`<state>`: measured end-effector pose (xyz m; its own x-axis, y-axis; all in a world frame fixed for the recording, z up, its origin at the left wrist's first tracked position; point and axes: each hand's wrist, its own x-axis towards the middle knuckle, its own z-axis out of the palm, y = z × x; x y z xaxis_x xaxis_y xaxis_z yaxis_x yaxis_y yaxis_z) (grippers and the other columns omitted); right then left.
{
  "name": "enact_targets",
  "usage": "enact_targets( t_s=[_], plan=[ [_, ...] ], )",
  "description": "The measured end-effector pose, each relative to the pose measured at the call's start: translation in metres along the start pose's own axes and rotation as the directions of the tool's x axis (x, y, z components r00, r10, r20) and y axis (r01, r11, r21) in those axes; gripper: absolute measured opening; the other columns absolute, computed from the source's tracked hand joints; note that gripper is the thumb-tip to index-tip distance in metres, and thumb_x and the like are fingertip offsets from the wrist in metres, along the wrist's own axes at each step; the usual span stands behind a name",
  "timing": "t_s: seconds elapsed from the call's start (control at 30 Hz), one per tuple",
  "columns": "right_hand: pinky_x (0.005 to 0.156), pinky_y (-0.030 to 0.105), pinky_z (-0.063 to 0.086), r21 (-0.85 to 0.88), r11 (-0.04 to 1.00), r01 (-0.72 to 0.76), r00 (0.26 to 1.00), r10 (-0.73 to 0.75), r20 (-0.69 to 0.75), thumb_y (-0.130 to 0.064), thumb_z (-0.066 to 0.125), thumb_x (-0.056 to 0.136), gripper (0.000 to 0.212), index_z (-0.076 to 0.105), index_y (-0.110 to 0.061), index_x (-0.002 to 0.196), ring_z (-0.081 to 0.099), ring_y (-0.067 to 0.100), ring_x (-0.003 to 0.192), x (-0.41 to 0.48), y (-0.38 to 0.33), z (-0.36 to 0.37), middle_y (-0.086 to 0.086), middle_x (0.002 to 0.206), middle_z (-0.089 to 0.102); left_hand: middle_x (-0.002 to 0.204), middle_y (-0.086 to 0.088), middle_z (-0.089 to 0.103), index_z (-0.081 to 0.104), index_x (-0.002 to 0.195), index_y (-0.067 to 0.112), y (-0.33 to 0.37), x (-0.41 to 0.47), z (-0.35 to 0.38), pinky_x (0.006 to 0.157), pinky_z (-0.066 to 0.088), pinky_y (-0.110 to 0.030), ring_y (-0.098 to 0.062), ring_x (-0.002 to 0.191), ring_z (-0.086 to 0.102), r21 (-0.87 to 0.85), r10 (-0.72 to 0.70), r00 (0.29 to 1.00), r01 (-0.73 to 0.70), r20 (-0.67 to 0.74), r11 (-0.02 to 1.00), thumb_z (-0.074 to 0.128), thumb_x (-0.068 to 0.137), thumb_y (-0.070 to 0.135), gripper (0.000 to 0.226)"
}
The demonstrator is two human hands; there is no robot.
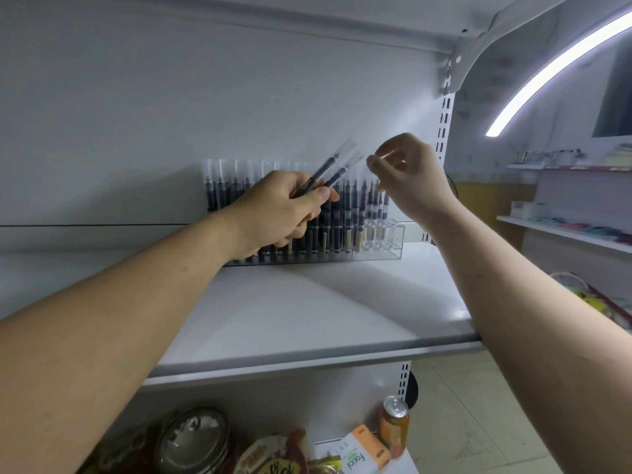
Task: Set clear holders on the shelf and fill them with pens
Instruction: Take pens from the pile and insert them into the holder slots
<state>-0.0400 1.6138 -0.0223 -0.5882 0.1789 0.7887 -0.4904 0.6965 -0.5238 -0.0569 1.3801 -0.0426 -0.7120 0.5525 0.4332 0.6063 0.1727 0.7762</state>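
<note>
A clear tiered holder [383, 249] stands at the back of the white shelf [307, 313], packed with several upright black pens with clear caps [219, 186]; a few slots at its right end look empty. My left hand [277, 213] grips two black pens [328, 171] that point up and to the right, in front of the holder. My right hand [407, 176] hovers above the holder's right end, thumb and forefinger pinched together near the tips of the held pens; whether they hold a clear cap is unclear.
A slotted upright [443, 131] bounds the shelf on the right. Below the shelf lie a can [395, 424], a metal-lidded pot [195, 439] and snack packets [355, 453]. More stocked shelves [574, 230] stand at far right under a light strip.
</note>
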Motion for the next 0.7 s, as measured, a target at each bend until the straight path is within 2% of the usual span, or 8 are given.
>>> enact_targets(
  t_s=[0.07, 0.17, 0.27, 0.37, 0.47, 0.6, 0.7],
  plan=[
    [0.054, 0.026, 0.048, 0.15, 0.989, 0.003, 1.0, -0.002, -0.008, -0.016, 0.065, 0.098, 0.009, 0.068, -0.009, 0.102, 0.065, 0.019, 0.057, 0.002, -0.003, -0.001, 0.004, 0.074, 0.07, 0.074, 0.001, 0.047, 0.066, 0.12, 0.011, 0.0, 0.0, 0.0, 0.041, 0.024, -0.025, -0.012, 0.051, 0.031, -0.031, 0.004, 1.0, -0.005, -0.01, 1.0, 0.051, 0.111, 0.023, 0.021],
    [0.042, 0.028, 0.037, 0.404, 0.909, -0.1, 0.984, 0.031, 0.173, -0.003, 0.06, 0.1, 0.01, 0.07, -0.004, 0.102, 0.059, 0.027, 0.051, -0.001, -0.009, -0.002, 0.012, 0.075, 0.07, 0.073, 0.0, 0.048, 0.067, 0.12, 0.009, 0.001, 0.0, 0.0, 0.04, 0.023, -0.025, -0.012, 0.05, 0.031, -0.089, 0.005, 1.0, -0.006, -0.013, 0.996, 0.051, 0.11, 0.021, 0.022],
    [0.044, 0.029, 0.036, 0.463, 0.866, -0.19, 0.939, 0.023, 0.343, -0.005, 0.064, 0.1, 0.008, 0.072, -0.002, 0.102, 0.059, 0.025, 0.052, -0.005, -0.013, -0.002, 0.015, 0.088, 0.074, 0.072, 0.0, 0.049, 0.069, 0.12, 0.011, 0.001, 0.0, 0.001, 0.04, 0.023, -0.024, -0.011, 0.05, 0.031, -0.124, 0.001, 1.0, -0.002, -0.007, 0.992, 0.051, 0.11, 0.022, 0.023],
    [0.047, 0.028, 0.039, 0.499, 0.835, -0.234, 0.912, 0.01, 0.411, -0.009, 0.071, 0.097, 0.014, 0.071, 0.002, 0.105, 0.061, 0.021, 0.054, -0.005, -0.014, -0.002, 0.015, 0.094, 0.074, 0.073, -0.002, 0.053, 0.07, 0.12, 0.013, 0.001, 0.001, 0.001, 0.041, 0.024, -0.025, -0.012, 0.05, 0.031, -0.131, 0.005, 1.0, -0.004, 0.006, 0.991, 0.051, 0.11, 0.025, 0.025],
    [0.051, 0.026, 0.044, 0.544, 0.798, -0.259, 0.909, 0.011, 0.416, -0.011, 0.072, 0.096, 0.016, 0.071, 0.002, 0.105, 0.065, 0.021, 0.061, -0.004, -0.013, -0.004, 0.015, 0.095, 0.074, 0.076, -0.004, 0.059, 0.07, 0.12, 0.011, 0.0, 0.001, 0.001, 0.041, 0.025, -0.025, -0.012, 0.049, 0.033, -0.128, 0.017, 1.0, -0.017, 0.003, 0.992, 0.05, 0.11, 0.026, 0.026],
    [0.056, 0.027, 0.046, 0.622, 0.738, -0.264, 0.93, 0.024, 0.366, -0.013, 0.068, 0.1, 0.015, 0.067, 0.001, 0.106, 0.072, 0.027, 0.08, 0.001, -0.011, -0.005, 0.017, 0.101, 0.073, 0.076, -0.005, 0.06, 0.07, 0.115, 0.008, -0.001, 0.001, 0.0, 0.04, 0.025, -0.025, -0.013, 0.046, 0.035, -0.098, 0.01, 1.0, -0.011, -0.011, 0.995, 0.051, 0.11, 0.027, 0.027],
    [0.058, 0.028, 0.046, 0.687, 0.689, -0.231, 0.963, 0.06, 0.264, -0.013, 0.065, 0.102, 0.011, 0.066, -0.002, 0.098, 0.072, 0.027, 0.079, 0.004, -0.009, -0.008, 0.013, 0.091, 0.073, 0.07, -0.005, 0.054, 0.07, 0.113, 0.004, -0.001, 0.001, -0.001, 0.041, 0.021, -0.027, -0.014, 0.045, 0.029, -0.096, -0.005, 1.0, 0.005, 0.004, 0.995, 0.051, 0.11, 0.027, 0.031]
  ],
)
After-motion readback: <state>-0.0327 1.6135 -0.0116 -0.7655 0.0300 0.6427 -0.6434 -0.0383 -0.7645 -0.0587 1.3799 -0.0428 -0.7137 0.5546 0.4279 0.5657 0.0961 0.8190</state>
